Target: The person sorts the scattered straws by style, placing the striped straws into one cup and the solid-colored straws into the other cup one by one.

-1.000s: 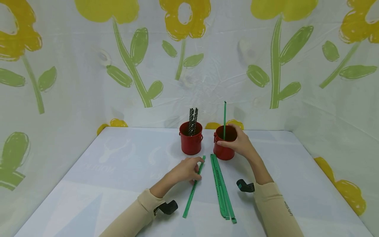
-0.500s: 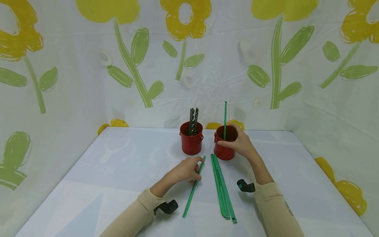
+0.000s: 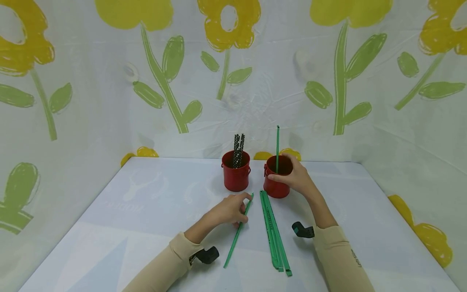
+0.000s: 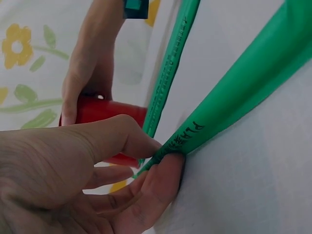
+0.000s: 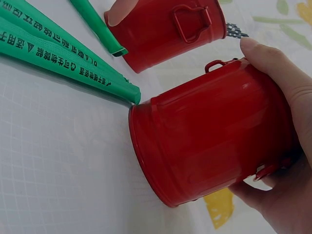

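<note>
Your left hand pinches single green straw, left of green bundle on counter. Your right hand, curled round rim, grips right-side red bucket; upright green straw inside.

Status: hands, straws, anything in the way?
Left hand pinches single green straw. Right hand grips red bucket, one green upright straw inside. Possible snag: green bundle lying close to bucket's base.

Soft, even light covers the desk, with only faint shadow beside the right sleeve. Past the far edge, the patterned sheet has dull glare. The left wrist view is dimmer, the green wrapper softening toward the camera; a mild sheen lies on the nearer red bucket.
</note>
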A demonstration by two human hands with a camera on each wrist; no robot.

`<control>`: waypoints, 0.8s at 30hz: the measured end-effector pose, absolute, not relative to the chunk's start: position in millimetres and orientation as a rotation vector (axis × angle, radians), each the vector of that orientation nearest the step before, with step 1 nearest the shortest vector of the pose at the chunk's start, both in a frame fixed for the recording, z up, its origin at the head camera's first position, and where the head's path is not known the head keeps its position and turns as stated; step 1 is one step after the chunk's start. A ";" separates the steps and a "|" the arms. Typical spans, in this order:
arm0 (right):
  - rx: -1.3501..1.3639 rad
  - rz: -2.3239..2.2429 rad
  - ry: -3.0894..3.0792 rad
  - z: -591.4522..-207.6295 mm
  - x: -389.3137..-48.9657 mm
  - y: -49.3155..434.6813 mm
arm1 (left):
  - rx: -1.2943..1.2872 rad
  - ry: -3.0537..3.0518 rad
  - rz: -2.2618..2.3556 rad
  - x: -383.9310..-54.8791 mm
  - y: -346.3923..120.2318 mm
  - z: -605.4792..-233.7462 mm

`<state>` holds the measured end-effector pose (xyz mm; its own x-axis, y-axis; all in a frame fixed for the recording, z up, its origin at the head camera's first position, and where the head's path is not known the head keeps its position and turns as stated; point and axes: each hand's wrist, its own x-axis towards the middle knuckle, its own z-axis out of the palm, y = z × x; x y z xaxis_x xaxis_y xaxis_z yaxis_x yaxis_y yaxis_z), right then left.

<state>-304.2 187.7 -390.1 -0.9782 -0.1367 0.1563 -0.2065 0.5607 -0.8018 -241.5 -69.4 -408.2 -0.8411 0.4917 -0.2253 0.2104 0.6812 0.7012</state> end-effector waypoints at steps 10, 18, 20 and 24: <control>0.301 1.402 -2.698 -390.6 -303.7 187.3 | 0.566 2.511 1.004 -242.3 -70.2 -407.4; 0.328 1.407 -2.690 -390.8 -301.5 187.1 | 0.635 2.517 1.077 -241.6 -71.5 -405.7; 0.338 1.407 -2.685 -390.6 -301.4 187.4 | 0.663 2.528 1.103 -241.7 -71.7 -404.8; 0.349 1.408 -2.676 -389.8 -301.1 188.0 | 0.709 2.526 1.180 -243.1 -70.4 -401.7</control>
